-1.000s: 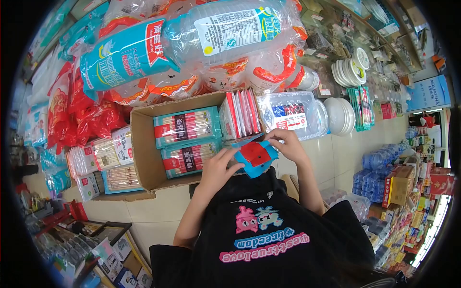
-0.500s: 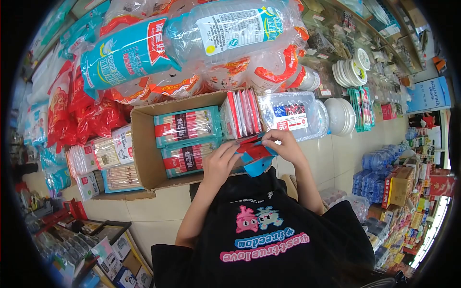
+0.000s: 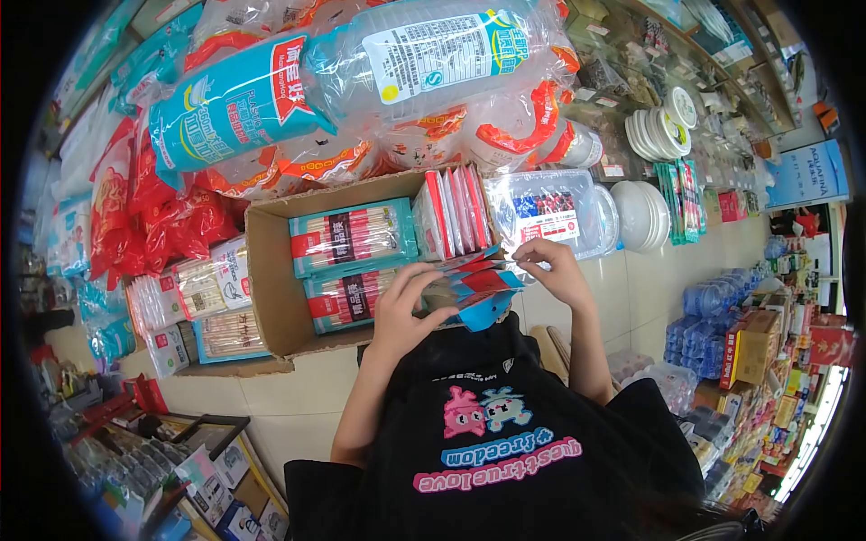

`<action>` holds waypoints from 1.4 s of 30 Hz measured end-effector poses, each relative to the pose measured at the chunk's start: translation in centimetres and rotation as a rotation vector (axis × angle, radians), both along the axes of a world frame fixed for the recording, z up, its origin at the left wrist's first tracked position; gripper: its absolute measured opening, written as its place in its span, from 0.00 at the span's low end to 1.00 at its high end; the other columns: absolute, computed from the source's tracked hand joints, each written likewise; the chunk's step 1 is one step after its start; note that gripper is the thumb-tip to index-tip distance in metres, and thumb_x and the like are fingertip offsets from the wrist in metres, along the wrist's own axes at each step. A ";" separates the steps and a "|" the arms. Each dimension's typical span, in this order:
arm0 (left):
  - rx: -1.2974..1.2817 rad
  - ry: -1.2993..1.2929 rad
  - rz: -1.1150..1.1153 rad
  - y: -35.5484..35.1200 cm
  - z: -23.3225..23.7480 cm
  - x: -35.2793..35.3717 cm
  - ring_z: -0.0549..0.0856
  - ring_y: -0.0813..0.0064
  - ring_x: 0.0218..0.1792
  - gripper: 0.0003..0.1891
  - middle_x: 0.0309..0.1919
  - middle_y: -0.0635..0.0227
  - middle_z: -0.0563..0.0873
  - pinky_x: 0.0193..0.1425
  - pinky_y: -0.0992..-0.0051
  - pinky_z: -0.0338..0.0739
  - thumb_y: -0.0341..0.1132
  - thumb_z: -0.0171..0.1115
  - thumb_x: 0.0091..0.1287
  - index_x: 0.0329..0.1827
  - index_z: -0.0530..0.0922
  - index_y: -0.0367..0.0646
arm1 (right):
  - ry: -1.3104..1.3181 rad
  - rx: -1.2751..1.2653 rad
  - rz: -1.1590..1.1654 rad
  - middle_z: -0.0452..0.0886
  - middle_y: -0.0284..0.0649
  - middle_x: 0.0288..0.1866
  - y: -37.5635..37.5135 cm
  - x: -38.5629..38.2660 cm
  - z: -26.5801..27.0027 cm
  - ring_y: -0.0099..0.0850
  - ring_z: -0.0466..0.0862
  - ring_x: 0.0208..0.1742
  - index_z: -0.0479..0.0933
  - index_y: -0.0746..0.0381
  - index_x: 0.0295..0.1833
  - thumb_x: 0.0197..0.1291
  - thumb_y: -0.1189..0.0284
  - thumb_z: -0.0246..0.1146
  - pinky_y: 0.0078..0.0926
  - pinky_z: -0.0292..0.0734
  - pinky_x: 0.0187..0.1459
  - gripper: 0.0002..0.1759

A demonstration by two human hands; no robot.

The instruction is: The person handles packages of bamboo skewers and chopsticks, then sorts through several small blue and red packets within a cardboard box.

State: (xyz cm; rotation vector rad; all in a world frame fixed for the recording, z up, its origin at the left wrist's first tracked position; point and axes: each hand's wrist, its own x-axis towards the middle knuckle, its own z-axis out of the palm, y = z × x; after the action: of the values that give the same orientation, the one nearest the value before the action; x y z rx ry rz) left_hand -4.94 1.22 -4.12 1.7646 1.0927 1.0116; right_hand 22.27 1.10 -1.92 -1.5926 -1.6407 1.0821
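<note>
Several thin blue-and-red packets [image 3: 478, 281] stand at the front right corner of an open cardboard box [image 3: 271, 311]. My left hand [image 3: 403, 311] grips their left side between thumb and fingers. My right hand [image 3: 555, 273] is pinched at their upper right edge, on something too small to make out. Teal packs of chopsticks [image 3: 352, 236] lie in the box, with red-and-white packets [image 3: 454, 215] upright at its back right.
Behind the box are large bags of plastic cups [image 3: 244, 104]. Clear plastic containers [image 3: 550, 212] and white round lids [image 3: 640, 216] are to the right. More chopstick packs [image 3: 212, 279] lie left of it, and bottled-water packs [image 3: 699, 338] stand farther right.
My right hand has moved slightly right and up from the packets' middle. My left hand has shifted a little left and down, its thumb and fingers wider apart, and the packets are more fanned out.
</note>
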 end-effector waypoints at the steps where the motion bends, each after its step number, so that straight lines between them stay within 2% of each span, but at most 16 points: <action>1: -0.005 0.011 0.020 0.0 -0.1 0.0 0.78 0.74 0.26 0.18 0.45 0.67 0.81 0.26 0.77 0.72 0.34 0.72 0.51 0.46 0.80 0.43 | 0.002 -0.009 -0.001 0.83 0.38 0.37 -0.1 0.3 0.1 0.27 0.83 0.39 0.79 0.66 0.41 0.51 0.83 0.64 0.23 0.78 0.40 0.10; 8: 0.078 -0.015 0.042 0.5 0.0 1.2 0.80 0.75 0.26 0.12 0.45 0.67 0.81 0.28 0.78 0.74 0.29 0.69 0.55 0.43 0.82 0.42 | -0.030 0.020 0.061 0.83 0.38 0.39 -0.2 -0.2 1.8 0.30 0.82 0.41 0.80 0.64 0.42 0.50 0.81 0.65 0.27 0.76 0.45 0.11; 14: 0.128 -0.073 -0.018 1.2 -0.6 1.3 0.84 0.64 0.33 0.06 0.35 0.61 0.84 0.34 0.71 0.76 0.27 0.62 0.60 0.40 0.80 0.38 | -0.016 0.090 0.163 0.84 0.39 0.36 0.3 -1.0 1.2 0.33 0.82 0.40 0.82 0.64 0.38 0.52 0.80 0.64 0.27 0.75 0.45 0.06; 17: -0.018 -0.036 -0.043 0.9 -0.2 1.0 0.84 0.60 0.32 0.04 0.30 0.59 0.84 0.35 0.67 0.76 0.27 0.59 0.63 0.39 0.78 0.38 | 0.013 0.080 0.155 0.84 0.39 0.35 0.3 -1.4 0.7 0.32 0.82 0.39 0.82 0.64 0.38 0.53 0.80 0.64 0.26 0.75 0.44 0.06; 20: -0.064 0.005 -0.049 0.8 -0.7 0.6 0.82 0.61 0.26 0.04 0.27 0.60 0.82 0.31 0.68 0.73 0.28 0.57 0.64 0.39 0.77 0.39 | 0.024 -0.024 0.090 0.84 0.39 0.35 0.5 -2.1 0.5 0.29 0.83 0.39 0.81 0.65 0.38 0.54 0.80 0.63 0.24 0.75 0.44 0.06; 24: -0.203 -0.078 -0.055 0.7 -1.1 -0.1 0.75 0.73 0.19 0.05 0.24 0.66 0.80 0.26 0.75 0.67 0.28 0.58 0.64 0.40 0.78 0.40 | 0.033 -0.111 0.063 0.84 0.39 0.36 0.8 -2.5 1.0 0.26 0.82 0.39 0.81 0.66 0.37 0.55 0.80 0.63 0.22 0.75 0.44 0.04; 27: -0.301 -0.190 -0.010 0.6 -1.9 -0.8 0.71 0.82 0.19 0.08 0.23 0.69 0.79 0.24 0.80 0.64 0.29 0.62 0.61 0.43 0.78 0.40 | 0.252 -0.065 0.133 0.84 0.36 0.39 1.0 -0.5 0.0 0.26 0.82 0.41 0.81 0.66 0.41 0.55 0.80 0.63 0.23 0.75 0.46 0.07; 29: -0.384 -0.294 0.012 0.8 -1.0 -1.4 0.70 0.86 0.20 0.12 0.26 0.69 0.80 0.24 0.81 0.64 0.30 0.66 0.59 0.44 0.78 0.39 | 0.315 -0.088 0.015 0.83 0.35 0.44 0.8 1.0 -1.1 0.26 0.81 0.45 0.79 0.65 0.47 0.54 0.79 0.64 0.24 0.74 0.49 0.13; 30: -0.340 -0.234 0.005 1.0 -0.5 -1.4 0.70 0.84 0.20 0.14 0.29 0.68 0.80 0.24 0.81 0.64 0.31 0.67 0.57 0.46 0.77 0.39 | 0.346 -0.099 -0.043 0.83 0.34 0.46 0.9 1.2 -1.1 0.27 0.81 0.48 0.78 0.64 0.49 0.54 0.78 0.65 0.25 0.74 0.50 0.15; 35: -0.063 -0.021 -0.062 2.0 -0.1 0.1 0.72 0.77 0.20 0.23 0.38 0.65 0.80 0.25 0.79 0.68 0.36 0.72 0.52 0.51 0.76 0.39 | 0.291 -0.027 0.120 0.77 0.37 0.58 0.9 0.5 -0.6 0.29 0.76 0.58 0.71 0.62 0.60 0.51 0.76 0.68 0.29 0.71 0.57 0.29; 36: -0.139 -0.006 -0.029 1.9 0.5 0.9 0.76 0.71 0.23 0.19 0.37 0.63 0.81 0.29 0.75 0.72 0.35 0.70 0.55 0.49 0.78 0.38 | 0.281 -0.068 0.128 0.76 0.38 0.59 0.9 0.2 -0.7 0.30 0.75 0.59 0.70 0.63 0.61 0.50 0.77 0.68 0.30 0.71 0.57 0.30; 37: -0.114 0.002 -0.016 1.8 0.5 1.4 0.76 0.74 0.23 0.17 0.35 0.64 0.82 0.28 0.77 0.71 0.33 0.70 0.55 0.47 0.79 0.38 | 0.272 -0.107 0.136 0.76 0.39 0.60 1.0 -0.3 -0.8 0.31 0.75 0.60 0.69 0.63 0.62 0.50 0.78 0.67 0.30 0.70 0.58 0.31; 38: -0.087 0.009 -0.003 1.9 0.2 1.9 0.76 0.77 0.22 0.16 0.32 0.65 0.82 0.27 0.79 0.69 0.31 0.69 0.55 0.45 0.79 0.37 | 0.297 -0.057 0.024 0.82 0.37 0.47 1.1 -1.3 -1.1 0.27 0.81 0.47 0.78 0.62 0.53 0.49 0.77 0.69 0.26 0.75 0.49 0.22; 39: -0.060 0.017 0.007 2.0 -0.3 2.3 0.75 0.80 0.22 0.14 0.30 0.66 0.82 0.26 0.81 0.68 0.29 0.69 0.55 0.44 0.80 0.36 | 0.213 -0.026 0.045 0.83 0.37 0.43 1.2 -1.5 -1.4 0.27 0.81 0.44 0.79 0.62 0.49 0.48 0.77 0.69 0.25 0.75 0.47 0.19; 40: 0.031 0.043 0.029 2.1 -0.8 2.5 0.76 0.79 0.22 0.08 0.30 0.65 0.82 0.26 0.80 0.69 0.27 0.67 0.57 0.38 0.81 0.35 | 0.128 0.006 0.062 0.83 0.38 0.40 1.4 -1.5 -1.8 0.27 0.81 0.41 0.80 0.63 0.45 0.48 0.77 0.69 0.24 0.75 0.45 0.16; 42: -0.027 0.066 0.037 2.0 -0.7 2.4 0.80 0.73 0.25 0.07 0.32 0.63 0.83 0.29 0.77 0.74 0.27 0.66 0.57 0.38 0.81 0.36 | 0.050 0.065 0.015 0.81 0.40 0.30 1.5 -2.3 -1.8 0.28 0.81 0.32 0.82 0.64 0.33 0.46 0.78 0.70 0.23 0.74 0.38 0.06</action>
State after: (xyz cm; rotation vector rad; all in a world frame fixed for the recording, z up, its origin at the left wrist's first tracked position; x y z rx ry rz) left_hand -2.58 3.17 -4.86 1.7738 1.1783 0.9621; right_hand 19.95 2.59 -3.74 -1.5020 -1.6402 1.0568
